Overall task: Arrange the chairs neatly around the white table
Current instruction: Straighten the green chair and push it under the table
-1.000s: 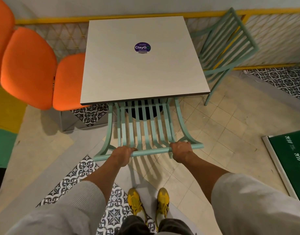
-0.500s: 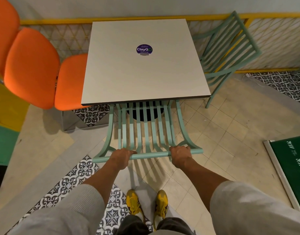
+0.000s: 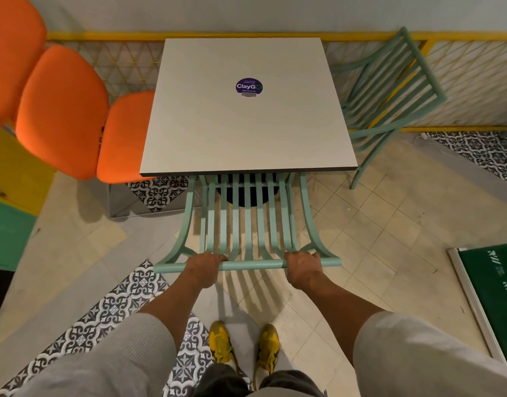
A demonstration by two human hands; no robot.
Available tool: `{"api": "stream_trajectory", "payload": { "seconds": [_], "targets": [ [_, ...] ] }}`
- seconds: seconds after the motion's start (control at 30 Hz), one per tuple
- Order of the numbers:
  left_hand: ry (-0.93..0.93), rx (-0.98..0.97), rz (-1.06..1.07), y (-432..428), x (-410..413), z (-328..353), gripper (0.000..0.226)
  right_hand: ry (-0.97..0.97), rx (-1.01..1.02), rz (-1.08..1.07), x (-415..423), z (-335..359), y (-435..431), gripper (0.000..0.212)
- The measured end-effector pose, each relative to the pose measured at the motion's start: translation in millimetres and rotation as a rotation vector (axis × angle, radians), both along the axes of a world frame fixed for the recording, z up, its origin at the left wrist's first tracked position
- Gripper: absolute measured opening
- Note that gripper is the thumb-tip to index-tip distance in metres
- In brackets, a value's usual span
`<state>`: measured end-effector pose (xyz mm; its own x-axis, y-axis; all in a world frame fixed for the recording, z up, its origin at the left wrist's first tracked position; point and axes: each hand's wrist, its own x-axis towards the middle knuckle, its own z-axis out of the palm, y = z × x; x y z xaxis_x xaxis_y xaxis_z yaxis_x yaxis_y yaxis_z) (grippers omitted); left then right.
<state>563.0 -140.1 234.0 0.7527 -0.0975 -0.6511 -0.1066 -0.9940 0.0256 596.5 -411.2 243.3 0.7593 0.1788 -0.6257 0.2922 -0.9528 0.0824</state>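
You hold the mint green chair (image 3: 248, 224) by its top rail: your left hand (image 3: 203, 267) and your right hand (image 3: 302, 267) are both closed around it, well apart. Ahead of your hands its seat is tucked under the white table (image 3: 246, 116). Beyond your right hand a second green chair (image 3: 390, 90) stands just beside the table. Beyond your left hand are orange seats (image 3: 63, 110).

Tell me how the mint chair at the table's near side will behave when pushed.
The mint chair looks rigid: slatted frame, likely metal. Both hands, left hand and right hand, grip its top rail, so pushing high may tip it rather than slide it. Its legs may catch on tile joints.
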Motion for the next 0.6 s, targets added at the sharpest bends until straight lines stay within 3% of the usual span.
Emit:
{"api": "stream_trajectory", "payload": {
  "seconds": [0.17,0.33,0.53,0.6],
  "targets": [
    [-0.047,-0.019,0.039,1.0,-8.5,3.1,0.057,0.044,0.017,-0.013,1.3,3.2,1.1,0.044],
    [-0.097,-0.015,0.1,13.5,-22.3,19.0,0.071,0.173,0.027,0.02,15.7,20.3,12.3,0.094],
    [-0.207,-0.042,0.255,69.5,-52.1,63.9,0.057,0.191,0.14,0.186,32.8,55.9,69.7,0.099],
    [-0.208,0.001,0.334,96.5,-69.9,75.6,0.064,0.203,0.151,0.261,31.5,65.9,102.1,0.1]
  ]
}}
